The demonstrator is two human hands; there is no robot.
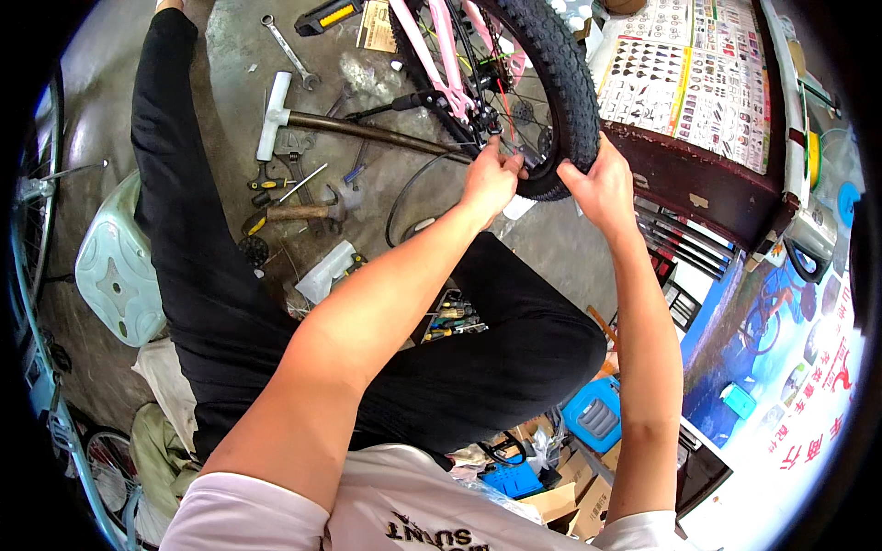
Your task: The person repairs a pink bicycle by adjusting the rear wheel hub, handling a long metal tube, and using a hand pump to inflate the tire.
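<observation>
A pink bicycle frame (446, 55) and its wheel, with a thick black knobby tyre (579, 101), stand at the top centre. My left hand (494, 179) reaches to the wheel's hub area beside the frame end. Its thumb and fingers are pinched together there; what lies between them is too small to make out. My right hand (602, 188) is closed around the near right side of the tyre, thumb on the inner side by the rim. Thin spokes and a red cable (503, 101) show just beyond my left fingers.
On the floor lie a spanner (290, 53), a long bar (377, 133) with a white cross handle, a hammer (299, 213) and an adjustable wrench (296, 163). A pale green stool (115, 266) is at left. A dark wooden table (684, 179) borders the tyre on the right.
</observation>
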